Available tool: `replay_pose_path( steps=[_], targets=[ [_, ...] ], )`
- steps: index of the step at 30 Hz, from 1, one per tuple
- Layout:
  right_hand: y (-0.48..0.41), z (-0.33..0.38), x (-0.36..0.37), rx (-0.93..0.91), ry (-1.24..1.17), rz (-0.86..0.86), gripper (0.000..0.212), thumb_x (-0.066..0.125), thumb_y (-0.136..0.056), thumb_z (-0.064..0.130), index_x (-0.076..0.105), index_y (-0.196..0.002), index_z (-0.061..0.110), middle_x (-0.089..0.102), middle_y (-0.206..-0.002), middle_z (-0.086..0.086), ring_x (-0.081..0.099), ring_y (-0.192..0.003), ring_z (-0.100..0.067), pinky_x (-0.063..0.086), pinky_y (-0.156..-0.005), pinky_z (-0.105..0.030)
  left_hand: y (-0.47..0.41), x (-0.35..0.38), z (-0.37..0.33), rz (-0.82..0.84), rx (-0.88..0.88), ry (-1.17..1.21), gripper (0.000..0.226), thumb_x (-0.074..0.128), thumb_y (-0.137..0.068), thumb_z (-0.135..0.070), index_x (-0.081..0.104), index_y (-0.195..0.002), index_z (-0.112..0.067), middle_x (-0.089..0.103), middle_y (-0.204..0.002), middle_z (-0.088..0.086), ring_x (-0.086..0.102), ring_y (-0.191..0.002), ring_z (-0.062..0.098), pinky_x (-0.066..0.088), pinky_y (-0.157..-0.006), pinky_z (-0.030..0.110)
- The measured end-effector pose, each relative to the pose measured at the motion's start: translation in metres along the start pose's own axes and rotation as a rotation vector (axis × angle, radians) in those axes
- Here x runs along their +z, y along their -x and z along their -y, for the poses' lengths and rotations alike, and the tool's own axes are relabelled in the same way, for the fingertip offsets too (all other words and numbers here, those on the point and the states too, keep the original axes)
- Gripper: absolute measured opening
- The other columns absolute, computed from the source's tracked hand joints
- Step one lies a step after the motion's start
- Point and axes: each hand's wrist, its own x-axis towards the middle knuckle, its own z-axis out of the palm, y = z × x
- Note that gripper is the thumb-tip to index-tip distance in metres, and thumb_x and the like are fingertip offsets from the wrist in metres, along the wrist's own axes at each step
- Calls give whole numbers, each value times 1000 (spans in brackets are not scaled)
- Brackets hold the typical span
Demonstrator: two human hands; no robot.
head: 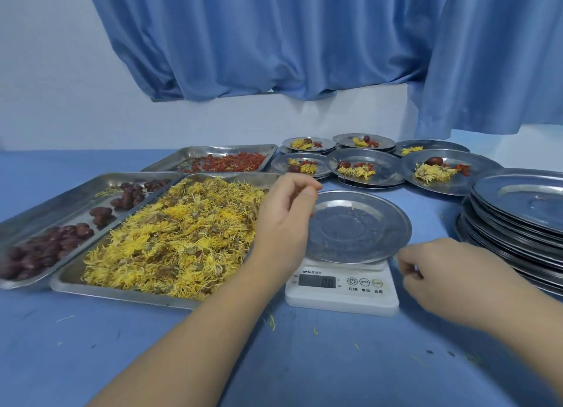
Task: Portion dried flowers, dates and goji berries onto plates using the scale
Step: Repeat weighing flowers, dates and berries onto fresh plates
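An empty steel plate (359, 226) sits on a white digital scale (341, 297). My left hand (283, 220) hovers between the plate's left rim and the tray of yellow dried flowers (170, 239), its fingers loosely curled with nothing visible in them. At the plate's right rim is my right hand (441, 275), fingers loosely curled and fingertips close to the edge; no grip on the plate shows. A tray of dark red dates (61, 242) lies at the far left. A tray of goji berries (231, 162) lies behind the flowers.
Several filled plates (365, 167) with flowers, a date and goji berries stand behind the scale. A tall stack of empty steel plates (518, 217) is at the right. Loose petals are scattered on the blue tablecloth (91, 345). Blue curtains hang behind.
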Motion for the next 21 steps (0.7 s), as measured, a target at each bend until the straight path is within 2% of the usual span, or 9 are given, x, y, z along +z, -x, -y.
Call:
replay_pose_path(
  steps=[3,8,10,12,13,16,19,21],
  targets=[
    [-3,1,3,30,-8,-49,14,37,-81,29,44,-69,27,50,-68,9,44,-59,-6,28,-46,-24,1,0,-5,-36,-10,-20,16,46,-88,-28,62,-91,-26,57,-85,2,54,-77,19,46,-70,28],
    [-4,8,4,-8,-98,-95,14,38,-81,31,45,-69,29,54,-69,8,49,-64,-7,29,-46,-23,-2,-22,-9,-48,-35,-69,16,48,-87,-33,63,-93,-31,61,-87,-13,56,-76,3,44,-67,14],
    [-2,12,2,-34,-131,-123,13,38,-80,33,47,-72,29,56,-70,8,51,-67,-7,33,-48,-24,-6,-40,-10,-20,-44,-167,13,49,-91,-34,62,-94,-34,62,-84,-19,54,-70,-4,42,-61,10],
    [1,18,-1,-84,-179,-164,13,38,-80,33,45,-71,27,56,-66,8,51,-66,-8,34,-50,-24,-16,-66,-12,-1,-83,-315,12,50,-95,-34,61,-92,-38,62,-76,-18,52,-59,-5,40,-51,8],
    [2,21,-3,-113,-206,-188,14,39,-80,33,44,-70,26,55,-64,7,50,-64,-8,33,-51,-24,-23,-80,-13,16,-121,-398,12,50,-96,-34,60,-92,-40,64,-77,-14,53,-58,-3,40,-48,10],
    [5,31,-5,-184,-275,-241,16,38,-82,30,44,-69,22,53,-62,7,49,-64,-9,35,-55,-24,-44,-129,-10,97,-203,-684,11,51,-97,-33,57,-96,-41,66,-91,-7,63,-65,9,48,-51,20],
    [7,37,-5,-255,-314,-246,17,39,-85,27,44,-69,23,48,-60,8,48,-64,-12,39,-60,-30,-59,-173,6,103,-301,-861,19,50,-97,-19,59,-102,-34,63,-107,-8,59,-53,4,48,-45,23],
    [8,39,-6,-281,-338,-242,18,36,-80,28,45,-65,22,47,-57,8,48,-60,-12,42,-59,-34,-66,-192,18,135,-351,-998,26,51,-95,-10,61,-108,-31,63,-116,-5,65,-73,12,55,-60,31]
  ],
)
